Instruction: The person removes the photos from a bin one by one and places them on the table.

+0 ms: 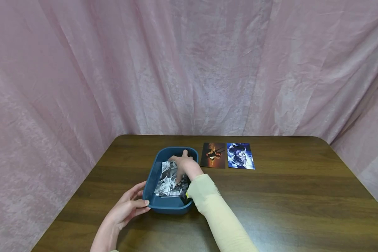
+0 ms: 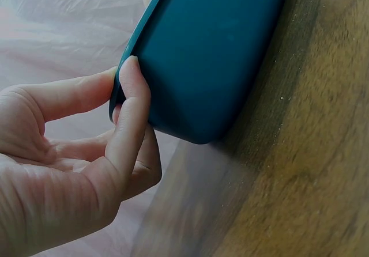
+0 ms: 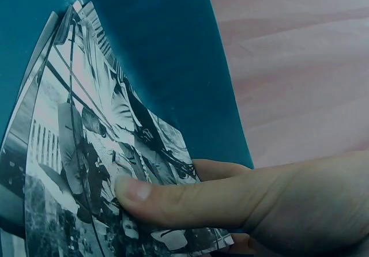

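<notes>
The left hand [image 1: 127,207] pinches with its fingers the near-left rim of a blue bin [image 1: 168,210] on the table [image 1: 302,196], inside which black-and-white prints [image 1: 167,183] are gripped by the right hand's [image 1: 186,166] thumb and fingers, and rightward a dark orange print [image 1: 213,156] lies just beside a blue-and-white print [image 1: 240,156].

Pale yellow sleeve [image 1: 225,217], greenish cuff [image 1: 202,190]

The head view looks forward and down over the table [image 1: 286,196]; the left wrist closely faces the blue bin's [image 2: 207,55] outside, the right its inside, seemingly tilted; all share that bin
</notes>
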A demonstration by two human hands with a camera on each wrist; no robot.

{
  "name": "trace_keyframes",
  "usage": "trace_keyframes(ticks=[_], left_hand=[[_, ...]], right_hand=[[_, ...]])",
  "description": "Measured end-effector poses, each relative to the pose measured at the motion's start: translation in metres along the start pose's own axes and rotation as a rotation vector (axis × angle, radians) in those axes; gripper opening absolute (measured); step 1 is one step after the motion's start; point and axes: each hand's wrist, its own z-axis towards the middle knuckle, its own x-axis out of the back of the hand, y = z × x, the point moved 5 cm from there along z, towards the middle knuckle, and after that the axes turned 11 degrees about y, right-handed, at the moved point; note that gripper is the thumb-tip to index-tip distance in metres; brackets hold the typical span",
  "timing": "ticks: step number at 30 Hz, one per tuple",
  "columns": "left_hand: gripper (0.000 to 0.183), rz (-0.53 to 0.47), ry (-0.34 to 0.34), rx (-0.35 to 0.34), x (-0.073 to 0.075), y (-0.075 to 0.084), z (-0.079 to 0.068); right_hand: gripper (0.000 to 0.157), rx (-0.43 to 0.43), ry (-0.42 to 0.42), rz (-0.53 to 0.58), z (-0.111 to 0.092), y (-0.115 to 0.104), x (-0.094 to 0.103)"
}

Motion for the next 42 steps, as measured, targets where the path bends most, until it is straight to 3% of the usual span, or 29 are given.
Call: trace_keyframes(ticks=[11,18,29,35,42], left_hand=[[0.077,-0.002,0.017,0.028,0.001,0.0,-0.002],[0.074,-0.01,0.016,0.045,-0.003,0.002,0.0],[0.067,-0.059,0.158,0.053,-0.011,0.002,0.0],[0.066,-0.034,0.174,0.053,-0.009,0.002,-0.001],[0.067,-0.018,0.166,0.055,-0.003,0.0,-0.003]], right_hand=[[0.077,0.053,0.014,-0.004,0.005,-0.001,0.003],[0.067,0.002,-0.014,0.06,0.014,0.006,0.003],[0.054,-0.02,-0.015,0.125,0.018,0.011,0.016],[0.045,-0.017,-0.033,0.358,0.018,0.013,0.033],[0.04,0.02,0.025,0.688,0.02,0.026,0.063]])
